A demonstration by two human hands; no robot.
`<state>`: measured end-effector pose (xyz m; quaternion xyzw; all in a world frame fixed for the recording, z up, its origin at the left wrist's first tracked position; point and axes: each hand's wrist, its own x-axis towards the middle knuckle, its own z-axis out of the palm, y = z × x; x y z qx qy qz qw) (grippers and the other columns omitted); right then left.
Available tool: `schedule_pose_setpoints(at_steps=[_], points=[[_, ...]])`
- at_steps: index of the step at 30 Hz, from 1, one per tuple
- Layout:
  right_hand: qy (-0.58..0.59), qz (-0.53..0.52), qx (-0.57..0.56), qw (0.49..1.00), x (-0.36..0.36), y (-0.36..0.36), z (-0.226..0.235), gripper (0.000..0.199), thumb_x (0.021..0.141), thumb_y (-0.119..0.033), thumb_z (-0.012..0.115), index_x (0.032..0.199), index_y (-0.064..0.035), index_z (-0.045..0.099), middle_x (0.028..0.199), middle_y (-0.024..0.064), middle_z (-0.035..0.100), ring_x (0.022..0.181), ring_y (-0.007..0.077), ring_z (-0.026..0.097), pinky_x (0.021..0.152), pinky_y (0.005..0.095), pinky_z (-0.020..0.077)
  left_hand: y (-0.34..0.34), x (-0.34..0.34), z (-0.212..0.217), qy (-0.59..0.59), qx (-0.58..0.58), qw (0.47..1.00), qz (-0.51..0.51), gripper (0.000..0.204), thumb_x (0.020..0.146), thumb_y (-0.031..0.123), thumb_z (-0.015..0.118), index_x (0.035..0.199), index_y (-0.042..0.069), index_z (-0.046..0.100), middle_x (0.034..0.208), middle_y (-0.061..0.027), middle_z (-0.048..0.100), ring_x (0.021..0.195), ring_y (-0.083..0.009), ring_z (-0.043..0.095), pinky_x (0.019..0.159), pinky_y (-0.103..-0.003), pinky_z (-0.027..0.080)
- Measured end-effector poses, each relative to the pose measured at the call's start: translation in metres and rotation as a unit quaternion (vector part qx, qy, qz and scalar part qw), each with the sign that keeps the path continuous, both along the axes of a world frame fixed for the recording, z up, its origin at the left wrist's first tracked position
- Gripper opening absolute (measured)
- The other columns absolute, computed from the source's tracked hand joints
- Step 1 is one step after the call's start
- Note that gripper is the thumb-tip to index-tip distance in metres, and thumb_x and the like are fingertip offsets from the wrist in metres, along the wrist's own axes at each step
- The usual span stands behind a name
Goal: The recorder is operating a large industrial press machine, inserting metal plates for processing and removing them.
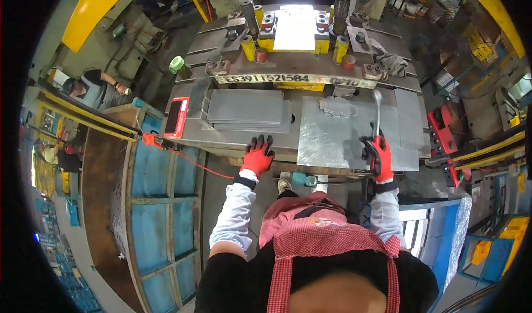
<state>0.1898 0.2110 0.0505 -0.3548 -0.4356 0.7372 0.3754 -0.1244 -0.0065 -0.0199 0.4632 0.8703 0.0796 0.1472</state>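
Note:
My left hand, in a red glove with black fingertips, is at the front edge of the press table with its fingers spread. Just beyond it lies a stack of flat grey metal sheets. My right hand, gloved the same way, is closed around the near end of a long silvery metal tool with a rounded far end. Its exact kind cannot be made out. Beneath that hand spreads a wide metal sheet, with small cut metal pieces lying on its far part.
Ahead stands the press die, with a bright plate and yellow posts. A red-framed panel lies at the table's left. A blue-panelled bin stands at lower left, and a red rack at right. A co-worker is at far left.

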Motion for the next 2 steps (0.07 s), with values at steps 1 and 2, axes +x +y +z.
schedule_pose_setpoints(at_steps=[1,2], points=[[-0.028,0.055,0.045,0.997,-0.015,0.006,0.026,0.053,0.081,-0.011,0.055,0.13,-0.0076,0.035,0.086,0.0068,0.056,0.066,0.0117,0.05,0.06,0.0253,0.0416,0.008,-0.006,0.012,-0.136,-0.063,0.988,0.027,0.062,0.08,0.04,0.046,0.135,0.025,0.024,0.142,-0.0073,0.016,0.13,-0.0323,0.014,0.105,-0.049,0.01],[-0.057,0.11,0.088,0.988,-0.031,0.017,0.046,0.053,0.082,-0.013,0.055,0.13,-0.0043,0.034,0.096,0.0102,0.056,0.078,0.0155,0.052,0.073,0.0277,0.0426,0.016,-0.011,0.028,-0.267,-0.129,0.954,0.054,0.065,0.079,0.044,0.047,0.136,0.026,0.02,0.143,-0.0069,0.015,0.131,-0.0316,0.013,0.105,-0.048,0.011]])
